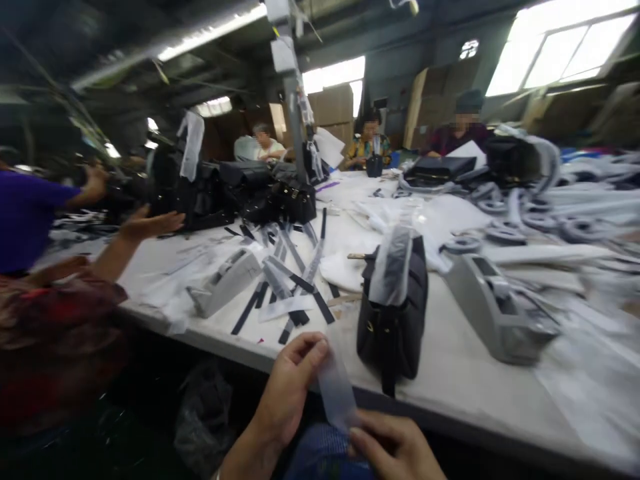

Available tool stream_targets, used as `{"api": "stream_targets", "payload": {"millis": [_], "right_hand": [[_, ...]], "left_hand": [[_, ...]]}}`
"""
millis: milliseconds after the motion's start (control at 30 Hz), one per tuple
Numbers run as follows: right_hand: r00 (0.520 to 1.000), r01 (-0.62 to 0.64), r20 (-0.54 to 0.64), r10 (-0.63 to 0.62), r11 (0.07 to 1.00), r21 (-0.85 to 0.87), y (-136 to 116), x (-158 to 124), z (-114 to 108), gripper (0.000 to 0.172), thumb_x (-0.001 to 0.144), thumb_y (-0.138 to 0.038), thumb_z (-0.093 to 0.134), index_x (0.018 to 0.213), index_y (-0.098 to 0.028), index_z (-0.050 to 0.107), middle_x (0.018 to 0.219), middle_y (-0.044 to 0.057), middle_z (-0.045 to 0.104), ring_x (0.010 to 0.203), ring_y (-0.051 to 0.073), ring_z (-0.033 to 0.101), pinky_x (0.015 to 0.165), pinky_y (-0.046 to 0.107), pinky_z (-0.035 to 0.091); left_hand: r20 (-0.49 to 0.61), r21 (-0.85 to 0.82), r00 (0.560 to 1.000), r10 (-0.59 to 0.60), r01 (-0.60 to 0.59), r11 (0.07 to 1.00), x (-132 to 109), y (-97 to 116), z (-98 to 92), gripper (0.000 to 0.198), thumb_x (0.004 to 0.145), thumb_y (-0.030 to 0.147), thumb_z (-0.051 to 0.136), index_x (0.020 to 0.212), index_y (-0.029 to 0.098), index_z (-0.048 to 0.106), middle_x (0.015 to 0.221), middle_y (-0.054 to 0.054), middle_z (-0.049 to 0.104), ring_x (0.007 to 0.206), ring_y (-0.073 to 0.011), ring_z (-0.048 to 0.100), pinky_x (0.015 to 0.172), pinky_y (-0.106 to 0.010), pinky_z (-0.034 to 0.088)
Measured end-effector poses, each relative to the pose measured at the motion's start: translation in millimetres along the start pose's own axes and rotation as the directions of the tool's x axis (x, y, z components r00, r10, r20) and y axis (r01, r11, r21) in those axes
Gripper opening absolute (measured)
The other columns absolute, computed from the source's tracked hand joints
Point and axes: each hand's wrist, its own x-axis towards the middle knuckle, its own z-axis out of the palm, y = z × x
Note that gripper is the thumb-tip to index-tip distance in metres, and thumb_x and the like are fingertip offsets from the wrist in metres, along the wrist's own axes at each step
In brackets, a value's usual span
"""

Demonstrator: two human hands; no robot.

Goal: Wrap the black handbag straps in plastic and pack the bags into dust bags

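My left hand (293, 387) and my right hand (395, 447) are low in the head view, below the table's front edge. Both pinch a strip of clear film (337, 390), the left at its upper end, the right at its lower end. Just beyond them a black handbag (395, 313) stands upright on the white table (460, 380), with a clear wrap over its top.
Grey tape dispensers sit left (225, 283) and right (500, 310) of the bag. Black and grey strips (290, 280) lie scattered mid-table. More black bags (235, 193) stand at the back left, white padding (550, 200) piles at the right. A neighbour's arm (125, 243) reaches in at left; several people sit opposite.
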Motion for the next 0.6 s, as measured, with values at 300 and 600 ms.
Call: {"api": "stream_targets", "payload": {"millis": [300, 600], "right_hand": [[0.998, -0.057, 0.029, 0.060, 0.995, -0.085, 1, -17, -2, 0.050, 0.095, -0.047, 0.056, 0.062, -0.013, 0.071, 0.053, -0.001, 0.059, 0.052, 0.009, 0.051, 0.052, 0.018, 0.039], [0.840, -0.014, -0.499, -0.212, 0.912, -0.411, -12, -10, -50, 0.024, 0.094, -0.036, 0.061, 0.107, -0.019, 0.072, 0.094, 0.007, 0.074, 0.075, 0.018, 0.068, 0.076, 0.027, 0.054]], "left_hand": [[-0.108, 0.028, 0.992, 0.059, -0.057, 0.998, 14, -12, 14.4, 0.028, 0.080, 0.045, 0.076, 0.090, 0.021, 0.066, 0.082, 0.003, 0.063, 0.077, -0.0103, 0.059, 0.070, -0.019, 0.052], [0.039, 0.280, 0.999, 0.004, -0.015, 0.960, 5, -30, 13.7, 0.022, 0.067, 0.033, 0.085, 0.076, 0.017, 0.073, 0.073, -0.002, 0.071, 0.070, -0.0134, 0.064, 0.066, -0.020, 0.050]]}}
